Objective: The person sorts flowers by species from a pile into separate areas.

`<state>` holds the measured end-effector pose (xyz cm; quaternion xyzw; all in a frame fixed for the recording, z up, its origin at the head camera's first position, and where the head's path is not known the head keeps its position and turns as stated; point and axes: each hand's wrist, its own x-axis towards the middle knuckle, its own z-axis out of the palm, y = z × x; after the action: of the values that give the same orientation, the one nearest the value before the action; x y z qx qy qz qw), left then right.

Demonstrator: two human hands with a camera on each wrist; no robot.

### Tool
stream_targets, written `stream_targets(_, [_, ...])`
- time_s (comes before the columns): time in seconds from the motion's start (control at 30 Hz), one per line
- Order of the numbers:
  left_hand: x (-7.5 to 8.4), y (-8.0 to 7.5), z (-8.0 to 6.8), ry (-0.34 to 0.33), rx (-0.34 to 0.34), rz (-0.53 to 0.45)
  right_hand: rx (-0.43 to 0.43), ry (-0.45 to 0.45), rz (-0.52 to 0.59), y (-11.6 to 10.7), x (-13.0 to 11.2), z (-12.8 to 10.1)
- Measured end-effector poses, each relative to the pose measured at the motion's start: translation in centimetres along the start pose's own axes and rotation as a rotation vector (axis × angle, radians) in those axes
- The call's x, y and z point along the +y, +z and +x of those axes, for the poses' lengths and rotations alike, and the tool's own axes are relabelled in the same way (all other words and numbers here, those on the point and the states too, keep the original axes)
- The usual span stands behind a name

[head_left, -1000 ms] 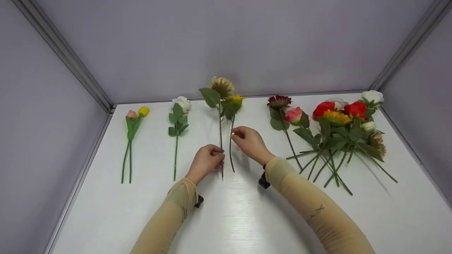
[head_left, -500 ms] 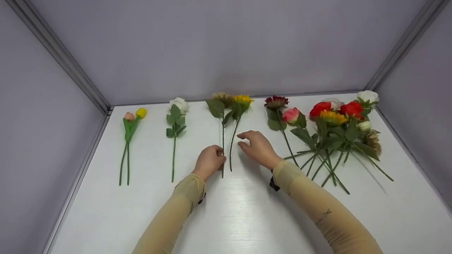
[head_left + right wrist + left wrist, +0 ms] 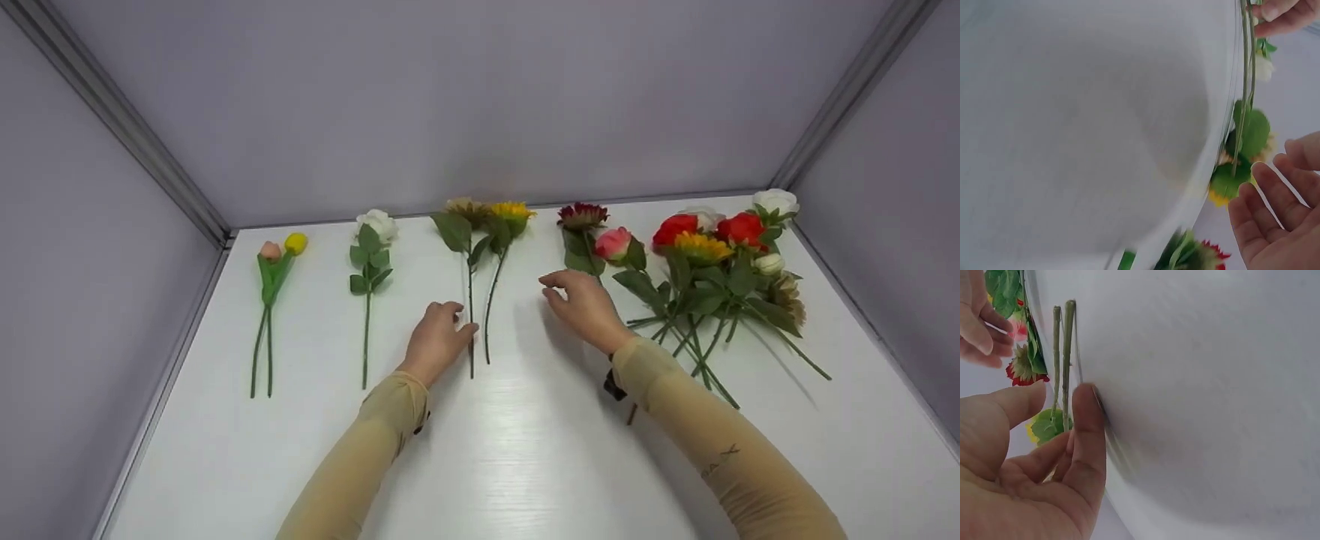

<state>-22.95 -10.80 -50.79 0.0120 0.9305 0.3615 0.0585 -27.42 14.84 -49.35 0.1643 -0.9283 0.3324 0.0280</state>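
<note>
White table (image 3: 525,465) filling the lower frame, heap of mixed flowers (image 3: 712,277) at right, two sunflower stems (image 3: 480,300) lying centre, left hand (image 3: 437,341) released with fingers resting beside them, right hand (image 3: 589,307) relaxed, empty, right of centre.

- The head view looks forward and down from above onto the white table (image 3: 525,465), taking in both forearms and the rows of flowers up to the back wall
- The left wrist view sits close beside the left hand (image 3: 1027,472), tilted along the tabletop
- The right wrist view hangs near the right hand (image 3: 1280,219)
- All three share the two sunflower stems (image 3: 480,315)
</note>
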Motion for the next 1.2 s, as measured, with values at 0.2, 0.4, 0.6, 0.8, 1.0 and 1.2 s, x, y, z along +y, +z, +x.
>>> stream_targets(0.2, [2.0,0.5,-1.0,0.204,0.067,0.145,0.010,0.207,0.065,-3.4,2.9,0.3])
stream_targets(0.4, [4.9,2.5,-3.2,0.514,-0.051,0.326,-0.081,0.320,0.036,-5.8,5.6,0.3])
stream_targets(0.6, [7.4,5.3,-5.4,0.706,-0.154,0.474,-0.154,0.342,-0.014,-6.2,7.0,-0.2])
stream_targets(0.8, [8.9,7.5,-6.8,0.788,-0.169,0.511,-0.070,0.307,-0.009,-7.5,6.9,-1.0])
stream_targets(1.0, [9.9,8.5,-7.3,0.854,-0.157,0.526,0.103,0.304,-0.002,-12.6,8.1,-2.1])
stream_targets(1.2, [10.5,9.3,-7.6,0.881,-0.177,0.528,0.022,0.457,0.005,-16.7,10.7,-4.0])
